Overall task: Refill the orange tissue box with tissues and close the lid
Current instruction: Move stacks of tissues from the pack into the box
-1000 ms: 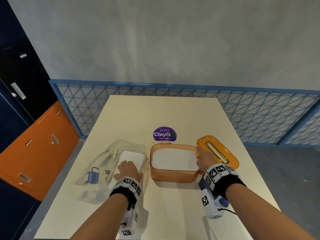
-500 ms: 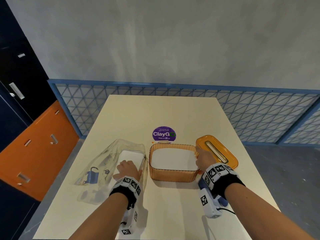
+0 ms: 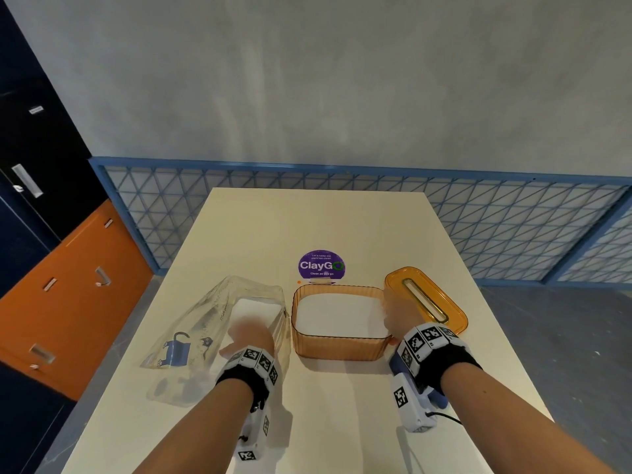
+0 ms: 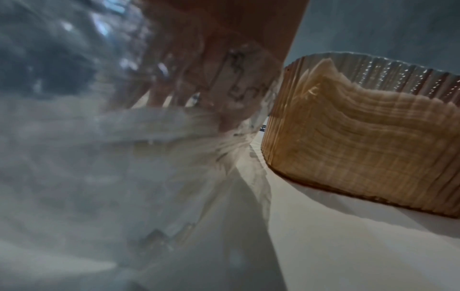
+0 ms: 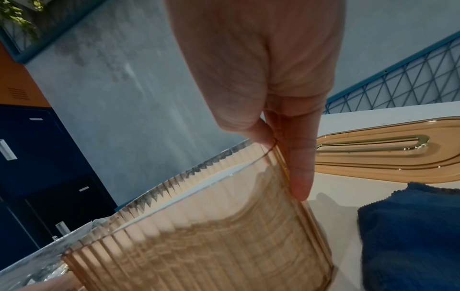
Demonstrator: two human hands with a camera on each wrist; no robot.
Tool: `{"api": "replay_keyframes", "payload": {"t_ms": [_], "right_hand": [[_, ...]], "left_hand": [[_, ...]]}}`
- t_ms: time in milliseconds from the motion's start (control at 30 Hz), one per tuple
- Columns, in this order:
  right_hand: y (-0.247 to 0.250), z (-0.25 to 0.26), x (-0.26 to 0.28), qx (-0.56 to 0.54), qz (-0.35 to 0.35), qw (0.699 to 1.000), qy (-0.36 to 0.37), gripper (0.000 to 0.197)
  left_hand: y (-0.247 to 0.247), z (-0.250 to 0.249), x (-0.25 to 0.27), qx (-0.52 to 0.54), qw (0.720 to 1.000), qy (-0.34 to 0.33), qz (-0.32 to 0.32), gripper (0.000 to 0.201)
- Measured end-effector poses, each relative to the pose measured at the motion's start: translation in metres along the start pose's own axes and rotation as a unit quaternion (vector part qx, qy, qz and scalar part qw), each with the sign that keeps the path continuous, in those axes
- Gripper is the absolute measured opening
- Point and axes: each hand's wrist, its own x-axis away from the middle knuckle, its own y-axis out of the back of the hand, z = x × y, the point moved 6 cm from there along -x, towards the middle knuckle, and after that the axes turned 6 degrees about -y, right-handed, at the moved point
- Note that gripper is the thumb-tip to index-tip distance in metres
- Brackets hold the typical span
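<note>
Orange: one tissue box [image 3: 337,343], one lid [image 3: 441,295]; one plastic bag [image 3: 212,323].

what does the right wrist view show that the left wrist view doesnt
Only the right wrist view shows the right hand pinching the box rim, the lid lying flat behind it, and a blue cloth. Only the left wrist view shows the left hand inside the clear plastic bag, on the white tissues there. Both show the ribbed orange tissue box, tissues stacked inside, on the table.
</note>
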Motion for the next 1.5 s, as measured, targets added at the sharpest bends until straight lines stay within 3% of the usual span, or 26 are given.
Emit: {"api": "replay_keyframes", "payload": {"t_ms": [167, 333, 533, 767, 867, 1000, 1067, 1167, 1300, 1367, 1433, 1500], "right_hand": [[0.0, 0.001, -0.001, 0.004, -0.001, 1.0, 0.002, 0.063], [0.001, 0.002, 0.001, 0.01, -0.003, 1.0, 0.002, 0.063], [0.001, 0.003, 0.002, 0.023, 0.002, 1.0, 0.002, 0.064], [0.001, 0.004, 0.004, 0.032, 0.002, 0.999, 0.008, 0.064], [0.002, 0.005, 0.005, 0.031, 0.002, 0.999, 0.008, 0.063], [0.002, 0.005, 0.005, 0.028, 0.006, 1.0, 0.001, 0.064], [0.001, 0.004, 0.004, 0.026, 0.012, 1.0, -0.001, 0.065], [0.0, 0.002, 0.002, 0.023, 0.027, 0.999, -0.004, 0.066], [0.004, 0.002, 0.0, 0.024, 0.061, 0.998, -0.013, 0.062], [0.02, 0.014, 0.004, 0.024, 0.002, 0.999, 0.021, 0.054], [0.043, 0.039, 0.017, -0.027, -0.077, 0.994, 0.072, 0.043], [0.056, 0.067, 0.034, -0.162, -0.029, 0.982, 0.092, 0.045]], "left_hand": [[0.006, -0.001, 0.0, -0.012, 1.0, -0.005, -0.003, 0.035], [0.0, -0.005, -0.001, -0.088, 0.995, -0.003, 0.057, 0.075], [-0.001, -0.009, -0.001, -0.109, 0.991, -0.013, 0.079, 0.083], [0.005, -0.007, 0.005, -0.057, 0.996, 0.054, 0.043, 0.074], [0.009, -0.006, 0.001, -0.022, 0.999, 0.041, 0.024, 0.049], [0.014, -0.006, 0.004, -0.016, 0.999, 0.035, 0.037, 0.058], [0.018, -0.005, 0.004, -0.011, 0.999, 0.019, 0.034, 0.048], [0.036, -0.005, 0.007, -0.005, 1.0, -0.027, 0.004, 0.03], [0.08, -0.013, 0.029, -0.016, 0.993, -0.075, -0.087, 0.028], [0.102, -0.021, 0.044, -0.029, 0.984, -0.1, -0.147, 0.029], [0.118, -0.032, 0.057, -0.007, 0.971, -0.13, -0.198, 0.029], [0.134, -0.047, 0.076, 0.034, 0.939, -0.193, -0.281, 0.033]]}}
